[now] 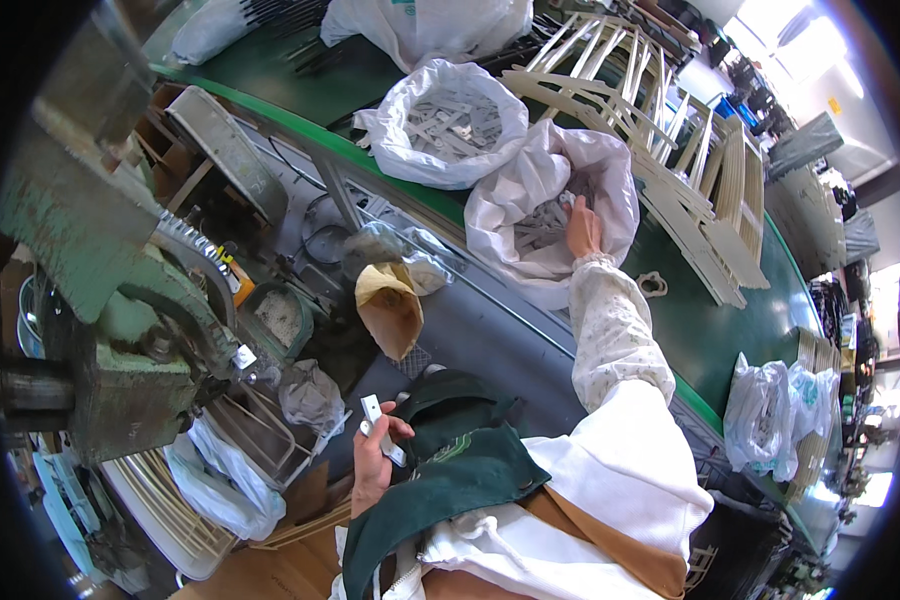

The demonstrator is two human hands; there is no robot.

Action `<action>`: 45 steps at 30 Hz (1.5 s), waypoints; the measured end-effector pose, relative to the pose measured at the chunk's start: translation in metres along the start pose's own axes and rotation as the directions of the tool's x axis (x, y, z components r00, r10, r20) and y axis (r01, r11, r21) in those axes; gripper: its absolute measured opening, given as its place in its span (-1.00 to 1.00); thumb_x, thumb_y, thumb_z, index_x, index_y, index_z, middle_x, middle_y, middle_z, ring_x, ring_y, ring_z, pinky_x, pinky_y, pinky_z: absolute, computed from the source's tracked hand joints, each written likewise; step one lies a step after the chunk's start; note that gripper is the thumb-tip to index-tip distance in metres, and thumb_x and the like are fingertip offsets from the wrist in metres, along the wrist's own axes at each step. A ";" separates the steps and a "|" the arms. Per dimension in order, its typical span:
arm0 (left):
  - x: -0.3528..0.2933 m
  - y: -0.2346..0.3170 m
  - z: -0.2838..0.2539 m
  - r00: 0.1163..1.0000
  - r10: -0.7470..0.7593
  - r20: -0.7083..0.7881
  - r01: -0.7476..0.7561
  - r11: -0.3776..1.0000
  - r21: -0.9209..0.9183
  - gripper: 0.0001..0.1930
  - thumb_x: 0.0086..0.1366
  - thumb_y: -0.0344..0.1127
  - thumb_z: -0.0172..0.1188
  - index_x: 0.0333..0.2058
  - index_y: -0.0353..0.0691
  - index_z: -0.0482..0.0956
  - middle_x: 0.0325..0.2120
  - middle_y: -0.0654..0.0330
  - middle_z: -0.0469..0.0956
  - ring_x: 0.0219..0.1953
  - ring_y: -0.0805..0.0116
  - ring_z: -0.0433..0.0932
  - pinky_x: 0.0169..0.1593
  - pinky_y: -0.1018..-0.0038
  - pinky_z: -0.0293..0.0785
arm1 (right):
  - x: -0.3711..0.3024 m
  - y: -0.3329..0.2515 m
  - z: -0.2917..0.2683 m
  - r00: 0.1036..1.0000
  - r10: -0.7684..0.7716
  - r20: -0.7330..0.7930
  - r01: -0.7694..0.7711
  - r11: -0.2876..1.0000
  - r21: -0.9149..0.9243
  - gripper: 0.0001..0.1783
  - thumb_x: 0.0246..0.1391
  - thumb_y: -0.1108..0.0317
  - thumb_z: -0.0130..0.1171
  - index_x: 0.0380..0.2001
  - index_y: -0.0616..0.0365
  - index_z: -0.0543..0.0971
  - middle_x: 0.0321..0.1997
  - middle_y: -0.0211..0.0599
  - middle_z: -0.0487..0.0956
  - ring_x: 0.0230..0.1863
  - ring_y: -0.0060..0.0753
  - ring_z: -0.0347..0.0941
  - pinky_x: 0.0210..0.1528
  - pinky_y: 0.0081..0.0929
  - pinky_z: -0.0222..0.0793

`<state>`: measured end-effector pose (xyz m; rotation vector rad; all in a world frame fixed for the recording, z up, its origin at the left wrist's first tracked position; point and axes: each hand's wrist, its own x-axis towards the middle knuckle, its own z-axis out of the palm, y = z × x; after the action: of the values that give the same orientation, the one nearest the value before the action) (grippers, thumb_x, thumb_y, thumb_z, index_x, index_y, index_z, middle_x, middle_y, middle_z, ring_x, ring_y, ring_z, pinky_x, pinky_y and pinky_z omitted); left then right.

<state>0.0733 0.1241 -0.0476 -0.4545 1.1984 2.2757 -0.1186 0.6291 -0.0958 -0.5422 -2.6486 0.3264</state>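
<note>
The right hand is extended forward and up, away from the body, into the open mouth of a crumpled white plastic bag lying on the green-topped bench. The bag contains a heap of flat grey metal strips. The fingers are sunk among the strips; whether they have closed on any cannot be determined, as the fingertips are hidden by the pile and the bag folds.

The left hand is held close to the body, at lap level, well apart from the bag. It is closed around a few flat pale metal strips, pinched between thumb and fingers. The long axis of these strips runs up and slightly left from the fist, with the upper ends projecting clear of the fingers and a lower end showing to the right of the thumb.

Governing relation: the supply bag lies ahead and to the right of the body, so the right hand is the nearer one, already inside it; the left hand is the far one and carries the gathered strips.

A second white plastic bag of similar grey pieces stands just beside the first, to its left and farther out. Pale wooden slat frames lie beyond. A green-painted metal machine stands at the left, near the left hand.
</note>
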 end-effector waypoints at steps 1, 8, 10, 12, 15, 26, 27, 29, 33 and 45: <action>0.000 0.000 -0.001 1.000 0.003 -0.001 -0.003 1.000 -0.007 -0.71 0.36 -0.30 -0.04 -0.04 -0.35 0.40 -0.49 0.13 0.53 -0.38 0.31 0.52 -0.20 0.43 0.42 | 0.002 0.001 -0.001 1.000 -0.005 -0.027 0.005 1.000 -0.018 -0.79 0.19 0.28 -0.02 -0.37 0.22 0.32 -0.45 0.19 0.53 -0.37 0.31 0.46 -0.36 0.09 0.29; -0.007 -0.016 -0.014 0.999 0.003 -0.032 -0.007 0.993 -0.119 -0.69 0.38 -0.24 -0.05 -0.04 -0.33 0.35 -0.50 0.18 0.47 -0.42 0.36 0.50 -0.29 0.46 0.42 | -0.023 -0.106 -0.017 0.844 0.035 0.535 -0.450 0.590 0.671 -0.80 0.24 0.30 -0.05 -0.36 0.22 0.41 -0.53 -0.26 0.50 -0.56 -0.42 0.42 -0.53 -0.45 0.34; -0.006 -0.014 -0.017 0.994 0.081 -0.070 -0.091 0.983 -0.157 -0.73 0.38 -0.24 -0.04 -0.10 -0.32 0.36 -0.61 0.28 0.35 -0.56 0.47 0.36 -0.44 0.54 0.29 | -0.068 -0.187 -0.040 0.664 -0.297 0.686 -0.574 0.386 0.722 -0.78 0.25 0.32 -0.04 -0.36 0.26 0.47 -0.48 -0.35 0.50 -0.54 -0.61 0.39 -0.50 -0.62 0.35; -0.006 -0.005 -0.019 0.967 0.171 -0.189 -0.235 0.886 -0.399 -0.77 0.36 -0.26 0.01 -0.16 -0.32 0.36 -0.67 0.35 0.20 -0.65 0.56 0.16 -0.54 0.59 0.10 | -0.106 -0.257 -0.053 0.507 -0.557 0.657 -0.557 0.370 0.744 -0.81 0.22 0.32 0.02 -0.27 0.25 0.47 -0.44 -0.36 0.54 -0.53 -0.67 0.39 -0.50 -0.68 0.34; 0.000 0.036 -0.016 0.802 0.338 -0.493 -0.546 0.750 -0.374 -0.82 0.31 -0.32 0.09 -0.28 -0.35 0.44 -0.74 0.42 0.10 -0.71 0.63 0.02 -0.59 0.62 -0.03 | -0.157 -0.358 -0.069 0.339 -0.708 0.620 -0.609 0.337 0.718 -0.79 0.16 0.30 0.14 -0.24 0.21 0.44 -0.46 -0.36 0.55 -0.56 -0.71 0.37 -0.57 -0.77 0.23; 0.013 0.122 -0.019 0.555 0.414 -0.721 -0.634 0.772 -0.044 -0.86 0.15 -0.35 0.30 -0.54 -0.22 0.56 -0.76 0.45 0.36 -0.74 0.74 0.20 -0.68 0.65 -0.04 | -0.208 -0.454 -0.052 0.483 -0.682 0.548 -0.466 0.330 0.821 -0.75 0.25 0.28 0.01 -0.44 0.23 0.47 -0.60 -0.46 0.48 -0.65 -0.73 0.27 -0.64 -0.67 0.15; 0.015 0.122 -0.020 0.541 0.435 -0.720 -0.635 0.773 -0.010 -0.85 0.15 -0.35 0.30 -0.54 -0.22 0.56 -0.75 0.44 0.37 -0.74 0.73 0.21 -0.68 0.65 -0.04 | -0.205 -0.452 -0.049 0.457 -0.701 0.548 -0.419 0.375 0.827 -0.75 0.25 0.29 -0.01 -0.43 0.24 0.47 -0.58 -0.45 0.48 -0.63 -0.72 0.29 -0.63 -0.67 0.16; 0.015 0.123 -0.013 0.482 0.483 -0.731 -0.634 0.768 0.089 -0.86 0.13 -0.36 0.31 -0.55 -0.22 0.57 -0.75 0.44 0.35 -0.74 0.72 0.20 -0.68 0.64 -0.04 | -0.201 -0.448 -0.041 0.418 -0.725 0.547 -0.413 0.384 0.826 -0.73 0.26 0.30 -0.02 -0.43 0.28 0.48 -0.57 -0.39 0.51 -0.63 -0.67 0.34 -0.62 -0.63 0.21; 0.010 0.122 -0.032 0.590 0.437 -0.679 -0.625 0.780 -0.041 -0.87 0.09 -0.36 0.33 -0.54 -0.24 0.56 -0.76 0.47 0.28 -0.75 0.71 0.15 -0.68 0.66 -0.02 | -0.171 -0.444 0.007 0.517 -0.760 0.393 -0.167 0.361 0.918 -0.83 0.02 0.43 0.10 -0.34 0.33 0.51 -0.45 -0.08 0.55 -0.42 -0.17 0.51 -0.39 -0.32 0.40; 0.026 0.113 -0.035 0.572 0.363 -0.736 -0.628 0.771 -0.108 -0.80 0.08 -0.41 0.28 -0.64 -0.18 0.45 -0.78 0.44 0.26 -0.80 0.67 0.14 -0.71 0.63 -0.07 | -0.173 -0.479 0.200 0.308 -0.946 0.100 0.857 0.322 0.403 -0.55 -0.32 0.27 0.29 -0.23 0.12 0.53 -0.24 -0.17 0.55 -0.14 0.01 0.43 -0.12 -0.23 0.36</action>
<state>-0.0129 0.0489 -0.0061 -1.3543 1.3591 2.9916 -0.2159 0.0992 -0.1876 1.2686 -2.6090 0.4106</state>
